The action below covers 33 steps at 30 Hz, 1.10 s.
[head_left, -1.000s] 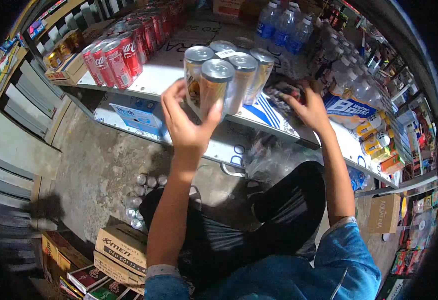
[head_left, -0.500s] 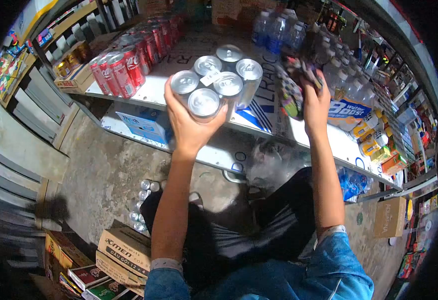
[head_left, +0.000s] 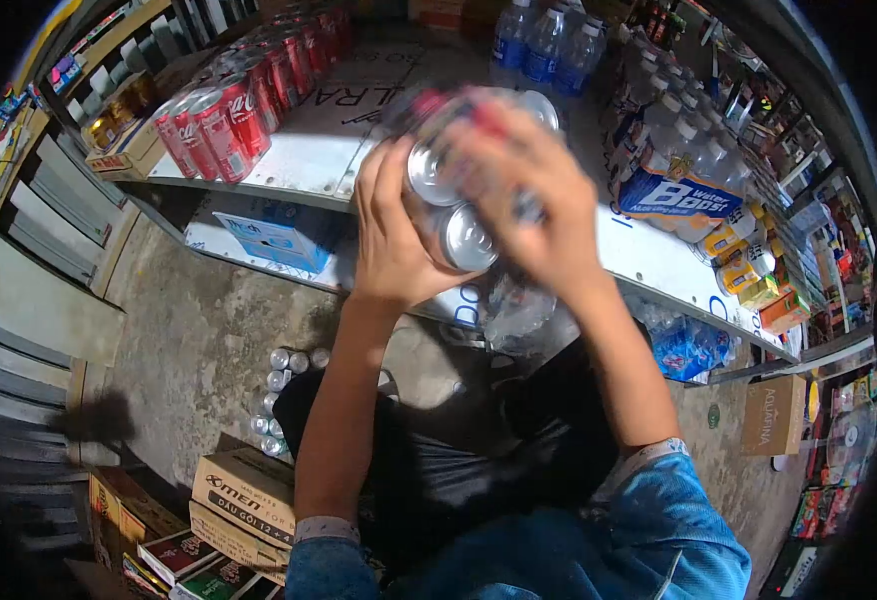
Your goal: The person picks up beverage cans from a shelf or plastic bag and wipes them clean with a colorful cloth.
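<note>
My left hand (head_left: 387,235) is wrapped around the near left side of a group of silver-topped drink cans (head_left: 469,240), which are tilted above the shelf front. Over the top of them lies my right hand (head_left: 549,215), smeared by motion. A dark and pink patterned cloth (head_left: 434,105) is bunched under its fingers, against the can tops. Hand and cloth hide several of the cans.
Red Coca-Cola cans (head_left: 224,125) stand on the white shelf (head_left: 304,170) at left. Water bottles (head_left: 544,55) are behind, and a Water Boost bottle pack (head_left: 674,190) sits right. Small cans (head_left: 277,382) and cardboard boxes (head_left: 249,490) are on the floor.
My right hand has swung left with the cloth, from beside the cans onto their tops. My left hand still grips the cans, which have tilted and shifted slightly right.
</note>
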Motion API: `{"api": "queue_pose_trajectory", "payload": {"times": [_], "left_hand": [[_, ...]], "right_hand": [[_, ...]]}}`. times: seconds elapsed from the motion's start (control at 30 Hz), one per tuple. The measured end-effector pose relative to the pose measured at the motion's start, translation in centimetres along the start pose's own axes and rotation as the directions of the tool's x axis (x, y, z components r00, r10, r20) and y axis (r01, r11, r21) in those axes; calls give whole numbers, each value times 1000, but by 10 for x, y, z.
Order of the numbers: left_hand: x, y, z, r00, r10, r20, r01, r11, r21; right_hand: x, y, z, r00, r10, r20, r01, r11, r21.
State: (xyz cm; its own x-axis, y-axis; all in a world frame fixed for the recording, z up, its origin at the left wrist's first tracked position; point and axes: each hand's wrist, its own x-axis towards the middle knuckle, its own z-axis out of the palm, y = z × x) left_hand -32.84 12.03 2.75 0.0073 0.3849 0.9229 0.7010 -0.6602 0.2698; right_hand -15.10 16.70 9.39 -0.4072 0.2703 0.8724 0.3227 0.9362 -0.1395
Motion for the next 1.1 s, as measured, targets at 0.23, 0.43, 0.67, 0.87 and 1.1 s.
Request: {"api": "queue_pose_trajectory", "payload": {"times": [0.23,0.43,0.67,0.87,1.1], "left_hand": [[7,12,13,999,-29,31,29,999,14],[-13,-2,19,992,-118,34,121,988,-99],[4,4,19,998,-55,-31,55,998,10],[-4,6,19,994,-88,-57,86,996,-37],[-30,-39,26,1000,-15,8,15,996,85]], "right_hand": [[-11,11,-2,979,178,-96,-172,983,66],[-17,34,-2,996,75,-50,-69,991,116],[-23,-9,-4,1000,17,23,-17,1000,17],[-5,58,-2,763,646,-21,-592,711,379],[-24,-18,-7,971,-139,196,112,983,145]]}}
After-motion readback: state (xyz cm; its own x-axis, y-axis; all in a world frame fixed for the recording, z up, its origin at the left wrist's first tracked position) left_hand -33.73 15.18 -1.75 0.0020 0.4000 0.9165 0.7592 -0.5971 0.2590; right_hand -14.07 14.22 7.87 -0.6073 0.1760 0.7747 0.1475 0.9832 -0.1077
